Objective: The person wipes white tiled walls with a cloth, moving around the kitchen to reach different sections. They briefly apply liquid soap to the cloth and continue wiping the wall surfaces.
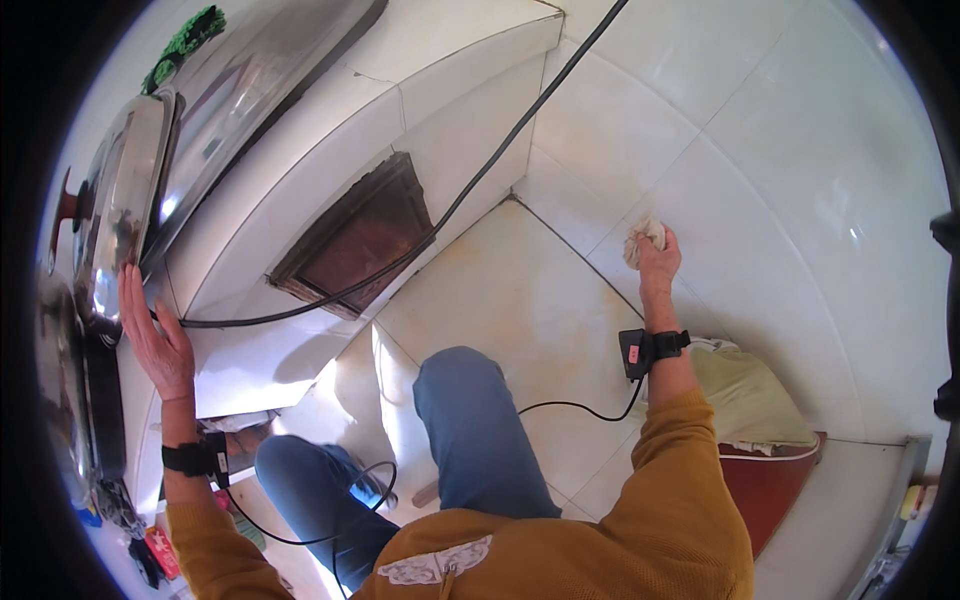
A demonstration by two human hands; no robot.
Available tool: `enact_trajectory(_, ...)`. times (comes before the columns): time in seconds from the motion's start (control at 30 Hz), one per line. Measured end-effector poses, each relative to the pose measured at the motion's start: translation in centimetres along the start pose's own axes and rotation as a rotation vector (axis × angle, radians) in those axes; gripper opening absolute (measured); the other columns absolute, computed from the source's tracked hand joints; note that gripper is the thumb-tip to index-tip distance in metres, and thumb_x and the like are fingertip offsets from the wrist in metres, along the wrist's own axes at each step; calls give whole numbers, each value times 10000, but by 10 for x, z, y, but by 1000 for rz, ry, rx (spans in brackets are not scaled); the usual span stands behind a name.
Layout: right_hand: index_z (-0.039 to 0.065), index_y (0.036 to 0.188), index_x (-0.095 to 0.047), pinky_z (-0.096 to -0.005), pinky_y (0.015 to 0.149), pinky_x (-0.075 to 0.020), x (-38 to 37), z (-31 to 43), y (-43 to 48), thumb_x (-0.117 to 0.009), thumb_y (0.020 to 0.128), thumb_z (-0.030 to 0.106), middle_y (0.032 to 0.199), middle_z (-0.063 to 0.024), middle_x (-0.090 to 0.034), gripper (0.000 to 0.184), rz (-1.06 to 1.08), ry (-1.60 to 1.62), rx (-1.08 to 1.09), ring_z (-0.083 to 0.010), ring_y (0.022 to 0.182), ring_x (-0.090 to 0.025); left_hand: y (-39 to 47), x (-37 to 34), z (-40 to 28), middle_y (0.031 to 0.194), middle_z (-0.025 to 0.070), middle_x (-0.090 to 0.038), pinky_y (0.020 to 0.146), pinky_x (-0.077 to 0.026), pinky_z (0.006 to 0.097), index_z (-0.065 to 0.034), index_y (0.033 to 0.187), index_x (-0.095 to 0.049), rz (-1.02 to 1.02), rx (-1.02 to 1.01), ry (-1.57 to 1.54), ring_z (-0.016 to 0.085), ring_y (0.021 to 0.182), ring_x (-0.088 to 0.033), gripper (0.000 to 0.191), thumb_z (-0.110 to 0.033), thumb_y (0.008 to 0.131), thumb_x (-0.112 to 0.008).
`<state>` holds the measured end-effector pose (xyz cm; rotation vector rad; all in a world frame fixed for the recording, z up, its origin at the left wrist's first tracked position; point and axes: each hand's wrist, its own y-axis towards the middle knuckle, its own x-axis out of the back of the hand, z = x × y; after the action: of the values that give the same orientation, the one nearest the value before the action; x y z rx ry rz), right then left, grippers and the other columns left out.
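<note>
On the right, my right hand [658,255] grips a crumpled off-white cloth [642,238] and holds it at the white tiled wall [720,217]. My left hand [154,337] is spread flat on the left, its fingers up against the side of a shiny metal pot [124,187] with a lid handle; whether it bears weight there is not clear. The thumb of that hand lies by a black cable [315,304]. Both wrists wear black straps with small boxes and thin wires.
A tiled stove block holds a dark metal door [360,240]. The thick cable crosses in front of it. A green cushion [750,397] rests on a red surface [772,487] at the right. Above the pot lies a green scrubber [184,49]. Pale tiles [510,285] cover the floor.
</note>
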<state>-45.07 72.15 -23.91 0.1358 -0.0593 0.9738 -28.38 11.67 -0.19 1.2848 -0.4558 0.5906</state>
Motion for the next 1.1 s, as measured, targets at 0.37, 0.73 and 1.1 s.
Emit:
enact_trajectory(0.37, 26, 1112, -598, -305, 872, -471, 38, 104, 5, -568, 804, -43, 1122, -91, -576, 317, -52, -193, 502, -181, 1005, -564, -2, -2, 6, 1397, 155, -401, 1081, -268, 391, -35, 1368, -387, -31, -1, 2, 305, 1322, -348, 468, -75, 904, -436)
enact_trajectory(0.73, 46, 1109, -608, -328, 909, -448, 66, 156, 20, -566, 780, -42, 1115, -105, -594, 344, -59, -368, 706, -251, 1044, -559, -3, -4, 10, 1421, 124, -378, 1101, -249, 391, -69, 1384, -370, -51, 43, 33, 277, 1342, -322, 507, -62, 883, -446)
enact_trajectory(1.1, 26, 1114, -597, -289, 853, -471, 89, 210, -13, -544, 816, -36, 1106, -95, -578, 309, -75, -472, 836, -190, 989, -576, -5, -1, 10, 1449, 106, -338, 1106, -234, 391, -66, 1400, -337, -71, 99, -38, 263, 1371, -264, 584, -40, 834, -479)
